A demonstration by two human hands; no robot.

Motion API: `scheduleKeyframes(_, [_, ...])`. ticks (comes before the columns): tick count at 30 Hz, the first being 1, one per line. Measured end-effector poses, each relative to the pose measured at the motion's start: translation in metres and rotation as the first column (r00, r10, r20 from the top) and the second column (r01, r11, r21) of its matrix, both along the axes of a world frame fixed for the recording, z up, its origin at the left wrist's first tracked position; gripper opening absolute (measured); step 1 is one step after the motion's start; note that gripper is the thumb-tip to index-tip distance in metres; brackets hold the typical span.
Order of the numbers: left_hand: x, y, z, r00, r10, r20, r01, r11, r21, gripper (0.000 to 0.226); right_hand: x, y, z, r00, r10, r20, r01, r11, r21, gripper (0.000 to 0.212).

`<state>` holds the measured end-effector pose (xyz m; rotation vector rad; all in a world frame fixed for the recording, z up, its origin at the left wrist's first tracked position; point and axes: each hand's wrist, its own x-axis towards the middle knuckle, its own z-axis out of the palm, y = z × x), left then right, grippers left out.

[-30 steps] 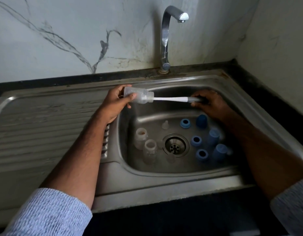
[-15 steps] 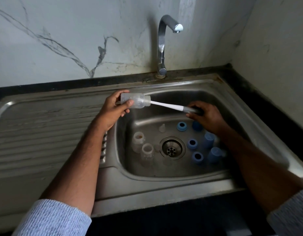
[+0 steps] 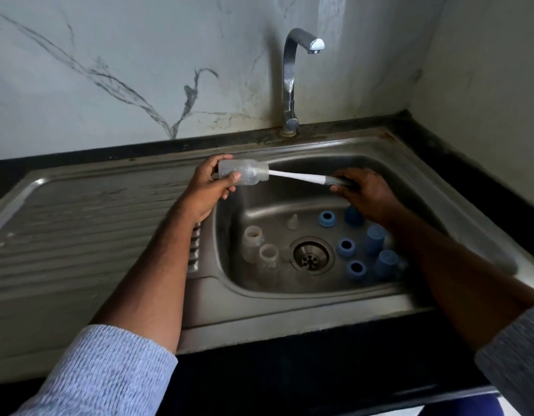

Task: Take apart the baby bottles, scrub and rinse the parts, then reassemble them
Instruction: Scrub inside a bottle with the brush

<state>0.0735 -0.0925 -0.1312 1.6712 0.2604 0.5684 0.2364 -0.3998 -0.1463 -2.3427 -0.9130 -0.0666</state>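
Observation:
My left hand [image 3: 210, 183] grips a clear baby bottle [image 3: 247, 175] held sideways over the sink's left rim. A white bottle brush [image 3: 298, 177] is pushed into its mouth, and my right hand [image 3: 367, 192] holds the brush's grey handle. On the basin floor stand two more clear bottles [image 3: 261, 253] left of the drain. A clear teat [image 3: 293, 221] sits behind the drain. Blue collar rings [image 3: 346, 247] and blue caps [image 3: 375, 238] are grouped to the right, one cap partly hidden under my right wrist.
The steel sink [image 3: 289, 304] has a ribbed drainboard [image 3: 79, 229] on the left and a drain [image 3: 311, 256] in the basin. A chrome tap [image 3: 291, 82] rises at the back; no water runs. A marble wall stands behind and a wall on the right.
Both hands stay on the bottle and brush above the basin. The brush shaft is tilted slightly differently and seems to sit a little further out of the bottle than a second ago.

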Motion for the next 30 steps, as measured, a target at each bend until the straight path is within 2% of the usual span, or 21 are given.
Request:
scheduleKeyframes(6, [0.004, 0.001, 0.0, 0.998, 0.006, -0.069, -0.005, 1.0, 0.01, 0.026, -0.004, -0.004, 0.011, 0.997, 0.063, 0.039, -0.06, 0.996, -0.071, 0.02])
scheduleKeyframes(9, [0.006, 0.001, -0.001, 0.997, 0.016, -0.079, -0.015, 1.0, 0.017, 0.016, 0.002, -0.002, 0.009, 0.999, 0.048, -0.024, -0.049, 0.998, -0.03, 0.027])
scheduleKeyframes(12, [0.005, -0.001, 0.001, 0.995, 0.015, -0.101, -0.012, 0.999, 0.031, 0.018, 0.007, -0.004, 0.011, 0.999, 0.04, -0.014, -0.039, 0.999, 0.028, 0.036])
scheduleKeyframes(18, [0.006, 0.0, -0.002, 0.993, 0.008, -0.122, -0.001, 0.998, 0.06, 0.032, 0.008, -0.006, 0.013, 0.998, 0.061, -0.034, -0.06, 0.998, 0.025, 0.034])
scheduleKeyframes(22, [0.005, 0.002, 0.0, 0.996, -0.029, -0.079, 0.026, 0.999, -0.037, 0.033, 0.011, -0.008, 0.014, 0.995, 0.09, -0.053, -0.085, 0.992, 0.092, 0.031])
scheduleKeyframes(25, [0.005, 0.004, 0.0, 0.995, -0.051, -0.084, 0.048, 0.998, -0.043, 0.027, 0.013, -0.005, 0.017, 0.992, 0.116, -0.04, -0.112, 0.989, 0.095, 0.027])
scheduleKeyframes(30, [0.0, 0.001, 0.004, 0.997, -0.045, -0.055, 0.043, 0.998, -0.046, 0.026, 0.016, 0.006, 0.021, 0.991, 0.107, -0.076, -0.11, 0.993, -0.04, 0.023])
